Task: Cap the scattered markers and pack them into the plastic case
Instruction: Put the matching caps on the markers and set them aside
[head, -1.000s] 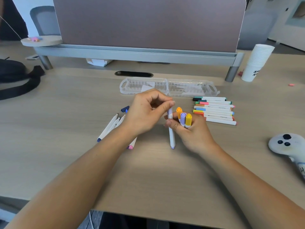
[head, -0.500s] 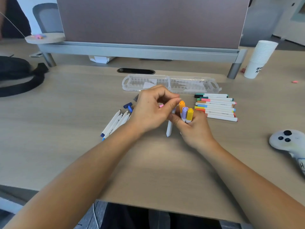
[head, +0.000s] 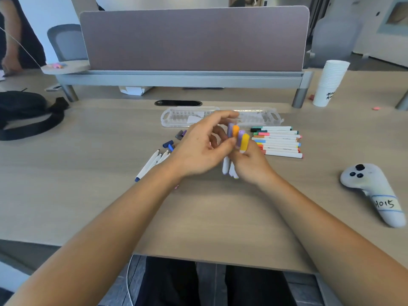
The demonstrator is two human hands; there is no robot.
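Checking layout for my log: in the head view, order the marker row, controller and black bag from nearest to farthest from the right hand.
1. Marker row, just right of the right hand.
2. Controller, farther right, toward the near edge.
3. Black bag, far left.

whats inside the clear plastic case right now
The plastic case shows bare ribbed slots and a white paper slip, nothing else. The left hand covers its middle.
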